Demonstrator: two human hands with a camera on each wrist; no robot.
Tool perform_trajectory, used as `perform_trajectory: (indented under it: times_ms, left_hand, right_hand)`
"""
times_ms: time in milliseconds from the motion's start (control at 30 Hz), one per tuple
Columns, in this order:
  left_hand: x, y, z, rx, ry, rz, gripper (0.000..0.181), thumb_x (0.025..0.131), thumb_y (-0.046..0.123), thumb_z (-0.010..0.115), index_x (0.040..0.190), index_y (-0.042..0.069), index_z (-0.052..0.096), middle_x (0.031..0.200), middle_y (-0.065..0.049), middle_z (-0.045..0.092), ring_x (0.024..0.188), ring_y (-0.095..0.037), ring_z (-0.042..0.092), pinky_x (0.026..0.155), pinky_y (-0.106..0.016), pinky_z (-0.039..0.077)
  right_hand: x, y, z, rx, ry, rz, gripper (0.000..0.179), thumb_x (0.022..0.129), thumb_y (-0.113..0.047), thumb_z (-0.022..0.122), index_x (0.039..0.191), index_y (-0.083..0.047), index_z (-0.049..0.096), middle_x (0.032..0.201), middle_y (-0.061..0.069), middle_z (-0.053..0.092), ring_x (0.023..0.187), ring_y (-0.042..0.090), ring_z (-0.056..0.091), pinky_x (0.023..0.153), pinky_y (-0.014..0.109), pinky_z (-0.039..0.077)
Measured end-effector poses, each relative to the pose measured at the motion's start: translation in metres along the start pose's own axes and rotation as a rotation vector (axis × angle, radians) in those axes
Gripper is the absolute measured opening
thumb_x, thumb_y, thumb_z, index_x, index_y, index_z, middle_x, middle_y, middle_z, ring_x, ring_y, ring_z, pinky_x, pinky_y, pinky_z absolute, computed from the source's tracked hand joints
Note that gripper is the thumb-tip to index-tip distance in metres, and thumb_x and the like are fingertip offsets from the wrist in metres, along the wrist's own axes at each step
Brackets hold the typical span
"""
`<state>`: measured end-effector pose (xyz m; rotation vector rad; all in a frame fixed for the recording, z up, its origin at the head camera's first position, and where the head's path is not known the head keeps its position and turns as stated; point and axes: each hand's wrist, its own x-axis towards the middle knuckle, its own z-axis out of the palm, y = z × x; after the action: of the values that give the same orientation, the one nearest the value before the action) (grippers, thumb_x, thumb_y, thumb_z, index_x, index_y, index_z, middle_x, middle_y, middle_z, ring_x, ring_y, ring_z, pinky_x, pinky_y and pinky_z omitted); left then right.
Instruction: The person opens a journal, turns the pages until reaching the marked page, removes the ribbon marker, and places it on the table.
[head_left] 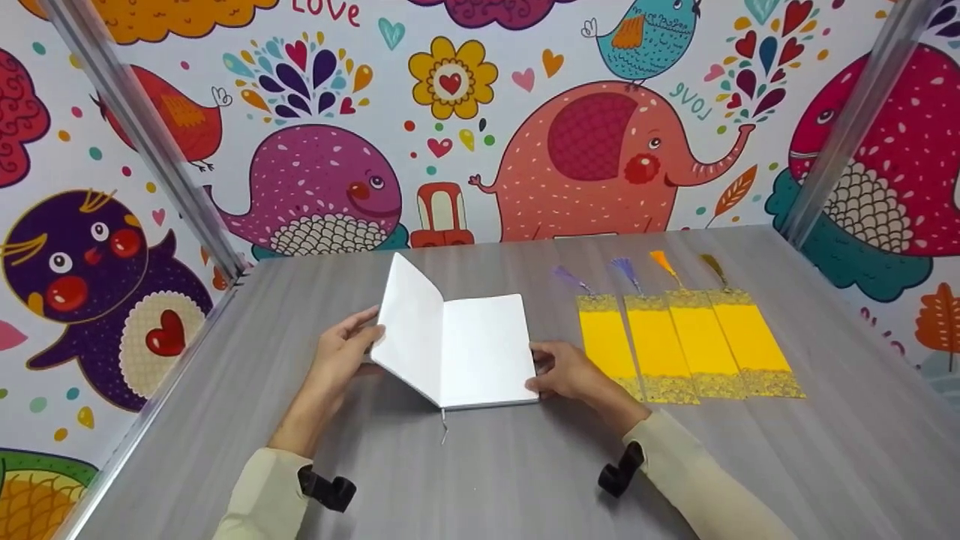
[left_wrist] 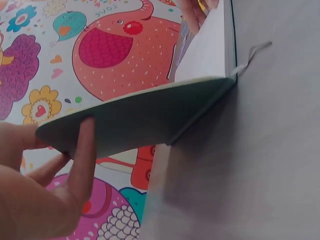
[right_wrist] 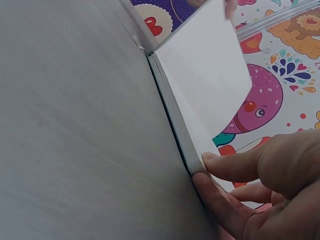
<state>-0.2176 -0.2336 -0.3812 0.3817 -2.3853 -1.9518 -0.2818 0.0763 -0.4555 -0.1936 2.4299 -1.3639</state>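
Observation:
A notebook (head_left: 487, 352) with blank white pages lies open near the middle of the table, its left side raised at a slant. My left hand (head_left: 343, 351) holds that raised side by its outer edge, thumb on the white inner face. Its fingers lie against the dark green cover (left_wrist: 130, 122) in the left wrist view. At the right edge of the notebook, my right hand (head_left: 566, 369) pinches the page block, thumb on top, as the right wrist view shows. A thin ribbon (head_left: 444, 427) sticks out below the spine.
Several yellow bookmarks (head_left: 656, 345) with patterned gold ends lie side by side, right of the notebook. Their tassels, such as the orange one (head_left: 663, 264), point to the back. Cartoon-printed walls (head_left: 450, 150) and metal posts (head_left: 862, 124) bound the grey table (head_left: 480, 480).

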Motion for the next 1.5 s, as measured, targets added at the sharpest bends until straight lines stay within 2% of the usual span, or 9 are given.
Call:
perform_trajectory:
  times_ms: [167, 300, 433, 533, 633, 733, 1100, 1300, 1500]
  left_hand:
    - [0.000, 0.004, 0.019, -0.026, -0.009, 0.085, 0.046, 0.101, 0.017, 0.058, 0.145, 0.007, 0.052, 0.132, -0.021, 0.062, 0.091, -0.011, 0.066, 0.073, -0.029, 0.061]
    - [0.000, 0.004, 0.033, -0.027, -0.056, 0.144, 0.047, 0.103, 0.022, 0.056, 0.147, 0.009, 0.050, 0.140, -0.020, 0.059, 0.107, -0.020, 0.066, 0.082, -0.032, 0.062]
    - [0.001, 0.000, 0.044, 0.002, -0.166, 0.201, 0.051, 0.107, 0.029, 0.047, 0.153, 0.010, 0.041, 0.153, -0.020, 0.047, 0.134, -0.036, 0.055, 0.103, -0.048, 0.053]
    - [0.003, -0.002, 0.051, 0.102, -0.277, 0.252, 0.053, 0.109, 0.034, 0.038, 0.158, 0.013, 0.031, 0.163, -0.018, 0.033, 0.149, -0.038, 0.035, 0.119, -0.058, 0.032]
    - [0.006, -0.001, 0.058, 0.218, -0.397, 0.298, 0.055, 0.111, 0.037, 0.030, 0.161, 0.017, 0.021, 0.168, -0.014, 0.020, 0.155, -0.037, 0.018, 0.125, -0.059, 0.016]
    - [0.011, 0.000, 0.069, 0.323, -0.473, 0.333, 0.058, 0.110, 0.040, 0.030, 0.162, 0.019, 0.014, 0.169, -0.013, 0.015, 0.156, -0.037, 0.012, 0.125, -0.060, 0.012]
    - [0.004, -0.011, 0.121, 0.757, -0.511, 0.298, 0.065, 0.104, 0.049, 0.045, 0.161, 0.025, 0.023, 0.168, -0.020, 0.009, 0.154, -0.048, 0.006, 0.118, -0.075, 0.006]
    - [0.006, -0.017, 0.136, 0.849, -0.518, 0.270, 0.063, 0.104, 0.043, 0.050, 0.159, 0.022, 0.030, 0.168, -0.020, 0.010, 0.154, -0.048, 0.005, 0.117, -0.077, 0.003]
    - [0.008, -0.022, 0.142, 0.903, -0.522, 0.255, 0.065, 0.102, 0.042, 0.054, 0.158, 0.018, 0.032, 0.168, -0.021, 0.010, 0.155, -0.048, 0.002, 0.116, -0.077, 0.001]
  right_hand:
    - [0.000, 0.002, -0.001, 0.025, -0.025, -0.024, 0.062, 0.088, 0.002, 0.072, 0.145, 0.001, 0.049, 0.126, 0.019, 0.061, 0.091, 0.021, 0.062, 0.070, 0.031, 0.062]
    - [0.001, 0.002, -0.004, 0.078, -0.032, 0.028, 0.047, 0.101, -0.019, 0.059, 0.144, -0.001, 0.052, 0.126, 0.018, 0.064, 0.093, 0.021, 0.065, 0.071, 0.031, 0.062]
    - [0.002, 0.003, -0.008, 0.170, -0.055, 0.069, 0.054, 0.107, -0.041, 0.044, 0.137, 0.002, 0.056, 0.120, 0.019, 0.065, 0.094, 0.023, 0.067, 0.072, 0.033, 0.062]
    - [0.003, 0.004, -0.011, 0.228, -0.078, 0.063, 0.063, 0.107, -0.049, 0.036, 0.136, 0.003, 0.055, 0.120, 0.019, 0.063, 0.097, 0.025, 0.065, 0.073, 0.035, 0.063]
    - [0.003, 0.006, -0.014, 0.261, -0.087, 0.038, 0.069, 0.106, -0.055, 0.032, 0.138, 0.002, 0.054, 0.123, 0.019, 0.060, 0.099, 0.026, 0.062, 0.074, 0.036, 0.063]
    - [0.002, 0.008, -0.016, 0.290, -0.082, 0.027, 0.075, 0.104, -0.059, 0.031, 0.139, 0.003, 0.055, 0.124, 0.019, 0.060, 0.099, 0.026, 0.062, 0.073, 0.037, 0.063]
    - [0.005, 0.010, -0.017, 0.330, -0.113, 0.003, 0.071, 0.108, -0.052, 0.026, 0.137, 0.005, 0.056, 0.116, 0.019, 0.064, 0.094, 0.022, 0.064, 0.073, 0.038, 0.063]
    - [0.005, 0.010, -0.016, 0.330, -0.129, 0.027, 0.065, 0.108, -0.048, 0.031, 0.141, 0.003, 0.053, 0.123, 0.018, 0.065, 0.097, 0.021, 0.066, 0.076, 0.038, 0.063]
    - [0.005, 0.010, -0.014, 0.238, -0.096, 0.051, 0.055, 0.104, -0.036, 0.053, 0.143, 0.002, 0.052, 0.131, 0.021, 0.064, 0.107, 0.025, 0.069, 0.075, 0.035, 0.063]
